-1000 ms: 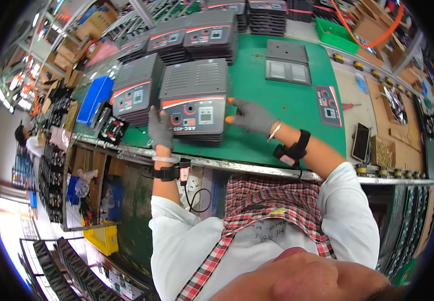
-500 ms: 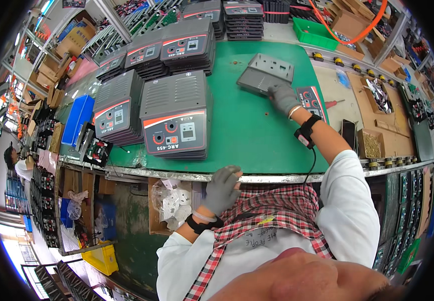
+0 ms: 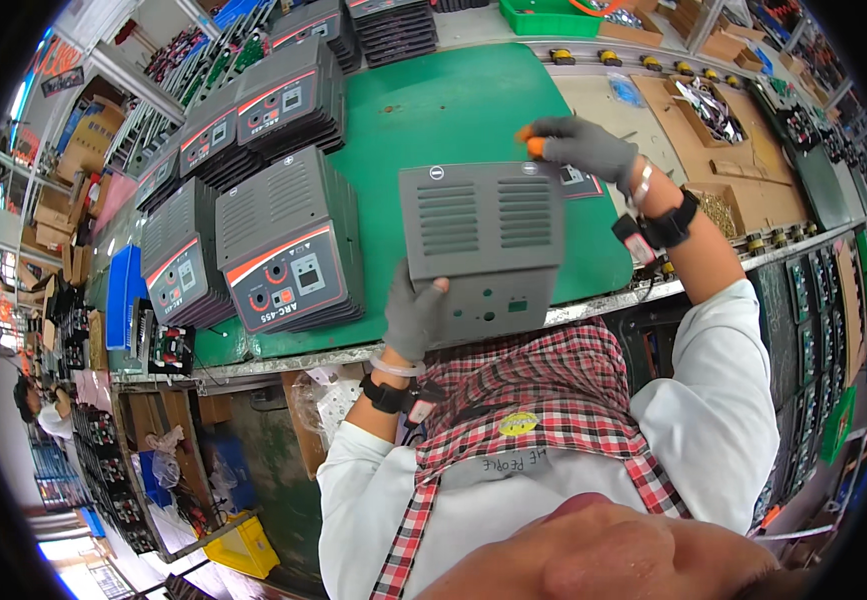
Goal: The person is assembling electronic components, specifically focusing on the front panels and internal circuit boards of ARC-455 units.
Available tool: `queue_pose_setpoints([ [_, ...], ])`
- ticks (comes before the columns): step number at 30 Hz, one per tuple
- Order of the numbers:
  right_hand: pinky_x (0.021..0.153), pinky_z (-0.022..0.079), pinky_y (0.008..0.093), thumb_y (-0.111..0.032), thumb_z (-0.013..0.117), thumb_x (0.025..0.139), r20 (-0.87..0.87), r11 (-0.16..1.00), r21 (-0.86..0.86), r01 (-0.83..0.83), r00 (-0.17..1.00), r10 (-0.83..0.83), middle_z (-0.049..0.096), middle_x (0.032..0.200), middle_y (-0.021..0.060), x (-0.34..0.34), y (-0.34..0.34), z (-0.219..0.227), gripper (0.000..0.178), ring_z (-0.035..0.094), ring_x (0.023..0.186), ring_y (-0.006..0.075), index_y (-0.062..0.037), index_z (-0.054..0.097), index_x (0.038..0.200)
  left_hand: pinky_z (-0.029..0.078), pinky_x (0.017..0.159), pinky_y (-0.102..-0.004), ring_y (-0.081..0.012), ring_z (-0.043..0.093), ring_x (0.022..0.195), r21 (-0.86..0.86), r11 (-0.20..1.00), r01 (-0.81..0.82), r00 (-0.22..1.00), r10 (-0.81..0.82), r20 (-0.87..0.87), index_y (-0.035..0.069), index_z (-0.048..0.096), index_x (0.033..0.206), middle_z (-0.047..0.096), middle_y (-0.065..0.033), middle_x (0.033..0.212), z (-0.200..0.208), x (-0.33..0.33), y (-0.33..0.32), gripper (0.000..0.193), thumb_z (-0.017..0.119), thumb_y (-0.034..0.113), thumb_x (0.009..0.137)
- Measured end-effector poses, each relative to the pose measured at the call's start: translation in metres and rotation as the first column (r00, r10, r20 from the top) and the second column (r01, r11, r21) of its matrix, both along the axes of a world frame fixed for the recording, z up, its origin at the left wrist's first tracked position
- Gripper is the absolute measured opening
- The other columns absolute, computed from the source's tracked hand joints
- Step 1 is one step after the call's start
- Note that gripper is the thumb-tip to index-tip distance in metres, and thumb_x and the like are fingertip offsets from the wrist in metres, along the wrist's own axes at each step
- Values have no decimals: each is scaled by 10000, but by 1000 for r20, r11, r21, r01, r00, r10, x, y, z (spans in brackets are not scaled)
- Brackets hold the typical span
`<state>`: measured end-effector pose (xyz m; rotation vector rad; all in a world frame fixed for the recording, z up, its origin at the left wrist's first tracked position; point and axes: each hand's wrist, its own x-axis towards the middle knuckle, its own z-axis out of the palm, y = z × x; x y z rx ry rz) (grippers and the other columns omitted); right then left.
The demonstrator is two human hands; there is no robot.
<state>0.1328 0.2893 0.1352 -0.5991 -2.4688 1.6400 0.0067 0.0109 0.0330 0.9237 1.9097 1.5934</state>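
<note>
A grey sheet-metal cover (image 3: 481, 225) with louvre slots and a lower face of cut-out holes is tilted up at the bench's front edge. My left hand (image 3: 415, 315), in a grey glove with bare fingertips, grips its lower left edge, thumb on the front. Above the cover's upper right corner is my gloved right hand (image 3: 583, 148), fingers stretched left and slightly apart. Orange shows at its fingertips; it looks like finger covers. A printed panel label (image 3: 581, 184) lies partly hidden behind the cover and that hand.
Stacks of labelled grey covers (image 3: 288, 240) stand on the green bench mat (image 3: 443, 100) at the left. Beside them are a blue bin (image 3: 125, 285) and a wired part (image 3: 171, 345). A green tray (image 3: 553, 18) and boxes of small parts (image 3: 713, 205) sit right.
The cover has come toward me and turned up, with its slotted face showing. My left hand has risen from the bench edge onto it. My right hand has let go of the cover.
</note>
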Motion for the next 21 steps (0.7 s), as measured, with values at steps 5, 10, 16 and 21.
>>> queue_pose_setpoints([
  [5,777,428,350,-449,619,668,284,739,625,249,810,-513,564,1006,191,35,71,-94,693,548,926,303,15,424,1146,403,769,-370,-290,511,909,-133,990,-43,998,38,-40,-42,390,1151,505,-214,1034,-11,-2,17,533,555,273,754],
  [10,792,413,335,-352,635,663,453,822,491,289,721,-525,575,976,185,46,66,-113,516,547,935,289,5,529,1020,378,824,-358,-321,472,964,-304,934,-189,976,144,-163,-28,396,1160,493,-215,1020,-19,-12,36,559,555,308,743],
  [16,734,439,295,-161,535,752,-39,783,298,546,827,-561,582,896,137,60,32,-81,361,562,849,213,-3,493,1073,332,890,-373,-323,406,1050,-302,851,-429,531,-33,-847,80,424,1165,470,-177,1083,-13,3,35,544,563,358,719],
  [21,666,433,220,-80,462,789,-226,687,-698,202,848,-479,528,960,70,52,-77,-72,425,510,797,103,-27,386,1205,449,696,-321,-219,572,772,-91,948,305,939,-315,-137,11,444,1044,560,-130,882,36,53,31,383,504,308,811],
])
